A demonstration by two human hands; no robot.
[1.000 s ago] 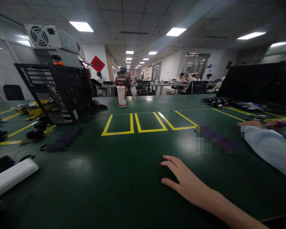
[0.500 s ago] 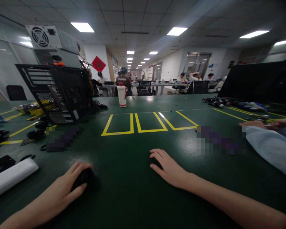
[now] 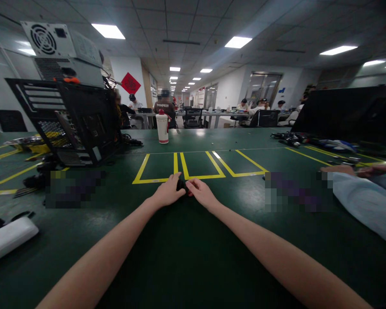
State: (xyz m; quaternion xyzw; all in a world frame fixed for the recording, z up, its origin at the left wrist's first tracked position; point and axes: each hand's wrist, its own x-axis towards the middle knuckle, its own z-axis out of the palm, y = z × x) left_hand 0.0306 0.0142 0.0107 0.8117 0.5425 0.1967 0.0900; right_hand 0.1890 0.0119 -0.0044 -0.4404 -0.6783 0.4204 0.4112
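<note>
Three yellow tape outlines point(image 3: 176, 165), one bottle point(image 3: 162, 129) and one computer case point(image 3: 98, 122) are visible. Two central hands point(image 3: 169, 192) meet at apparently one dark object point(image 3: 180, 185).

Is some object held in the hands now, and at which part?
The left hand holds a small black object; which part it grips cannot be told.

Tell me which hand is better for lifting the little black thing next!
Probably left. The left hand curls around the little black thing, while the right hand has just its fingertips by the edge.
</note>
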